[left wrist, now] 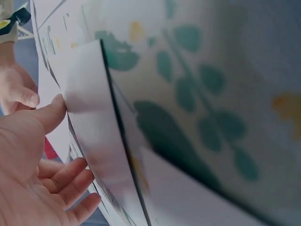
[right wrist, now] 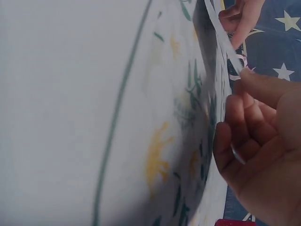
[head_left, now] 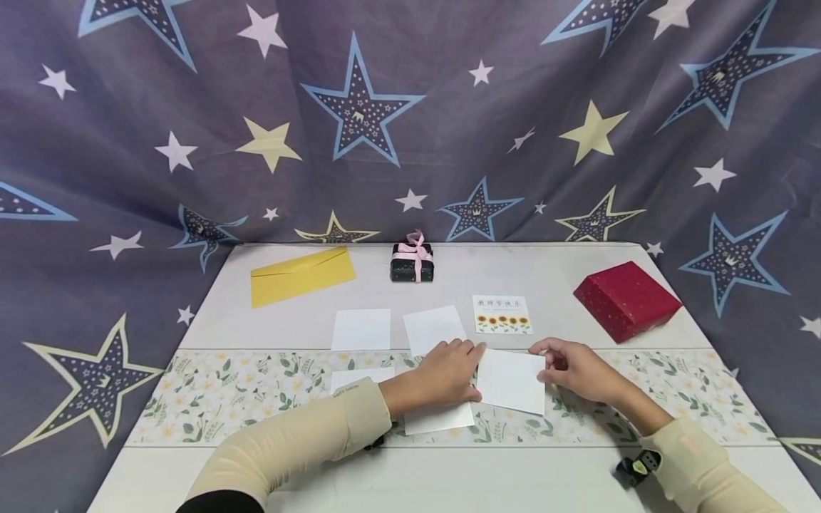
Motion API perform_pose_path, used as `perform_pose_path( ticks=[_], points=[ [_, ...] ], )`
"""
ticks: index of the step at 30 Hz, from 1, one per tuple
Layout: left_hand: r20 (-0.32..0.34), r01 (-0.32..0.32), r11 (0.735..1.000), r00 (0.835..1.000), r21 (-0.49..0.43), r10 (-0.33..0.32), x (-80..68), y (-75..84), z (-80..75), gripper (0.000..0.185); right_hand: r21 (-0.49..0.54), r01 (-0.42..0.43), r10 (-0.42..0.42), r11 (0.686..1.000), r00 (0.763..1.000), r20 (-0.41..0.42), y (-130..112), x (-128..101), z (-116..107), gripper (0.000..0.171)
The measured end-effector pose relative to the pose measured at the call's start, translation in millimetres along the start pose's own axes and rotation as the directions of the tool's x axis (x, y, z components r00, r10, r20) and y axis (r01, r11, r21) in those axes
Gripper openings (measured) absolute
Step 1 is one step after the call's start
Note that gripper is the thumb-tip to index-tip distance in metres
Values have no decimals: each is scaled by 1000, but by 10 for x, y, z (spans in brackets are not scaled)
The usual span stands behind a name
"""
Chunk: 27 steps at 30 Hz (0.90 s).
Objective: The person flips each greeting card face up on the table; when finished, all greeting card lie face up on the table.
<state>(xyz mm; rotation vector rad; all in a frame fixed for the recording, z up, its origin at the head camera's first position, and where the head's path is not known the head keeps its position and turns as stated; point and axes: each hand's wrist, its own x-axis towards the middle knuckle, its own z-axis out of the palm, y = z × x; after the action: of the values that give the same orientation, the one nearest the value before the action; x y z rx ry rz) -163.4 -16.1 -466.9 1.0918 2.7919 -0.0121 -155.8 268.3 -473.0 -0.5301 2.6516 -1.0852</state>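
Observation:
A white square card (head_left: 511,381) is held just above the floral runner (head_left: 212,395), between both hands. My left hand (head_left: 473,369) takes its left edge, palm down; in the left wrist view the left hand (left wrist: 56,141) has its thumb on the card (left wrist: 89,108) and its fingers beneath. My right hand (head_left: 546,358) pinches the card's right edge. In the right wrist view the right hand (right wrist: 242,101) has its thumb on the thin card edge (right wrist: 221,33). Another white card (head_left: 439,419) lies under my left hand.
Behind lie two white cards (head_left: 361,329) (head_left: 434,329), a sunflower card (head_left: 502,314), a yellow envelope (head_left: 301,274), a small dark gift box with pink ribbon (head_left: 412,262) and a red box (head_left: 626,299) at the right. Starred cloth hangs behind the table.

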Motion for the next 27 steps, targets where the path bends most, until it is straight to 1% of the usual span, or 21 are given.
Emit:
perform_pose_path(
  ticks=[1,3,5,7,10,13,17,18,21,24,26,27],
  points=[
    [-5,13,1000,1000,-15,-13,0,-1,0,92,3,8,-8,1000,1000,-1,-2,-2,-3,34],
    [-30,35,997,999,-68,-37,5,-10,-1,92,-3,20,-20,1000,1000,-7,-9,-7,-11,32],
    [-69,48,986,996,-162,-60,1,-24,-16,84,-5,33,-33,999,999,-20,-16,-12,-21,30],
    [-108,46,963,991,-264,-77,-2,-43,-36,74,9,50,-49,999,998,-36,-23,-21,-34,27],
    [-150,32,913,984,-406,-101,-8,-68,-77,58,61,92,-88,994,993,-74,-35,-36,-57,22],
    [-179,14,881,978,-474,-112,8,-87,-102,43,120,127,-115,985,988,-106,-43,-53,-89,18],
    [-209,-16,856,972,-517,-108,44,-114,-124,23,204,114,-92,972,989,-115,-42,-69,-137,21],
    [-207,-20,844,972,-536,-108,51,-122,-126,20,224,108,-85,969,990,-110,-39,-73,-147,23],
    [-192,-18,810,974,-586,-117,73,-152,-119,14,252,99,-75,963,992,-101,-26,-83,-157,26],
    [-177,-15,775,976,-631,-126,93,-177,-102,13,258,114,-94,959,991,-92,-4,-94,-150,27],
    [-181,-23,766,976,-642,-122,107,-187,-95,13,244,136,-115,960,989,-97,6,-101,-143,26],
    [-183,-26,767,976,-641,-120,113,-191,-93,14,240,146,-124,960,987,-103,12,-103,-139,26]
  ],
)
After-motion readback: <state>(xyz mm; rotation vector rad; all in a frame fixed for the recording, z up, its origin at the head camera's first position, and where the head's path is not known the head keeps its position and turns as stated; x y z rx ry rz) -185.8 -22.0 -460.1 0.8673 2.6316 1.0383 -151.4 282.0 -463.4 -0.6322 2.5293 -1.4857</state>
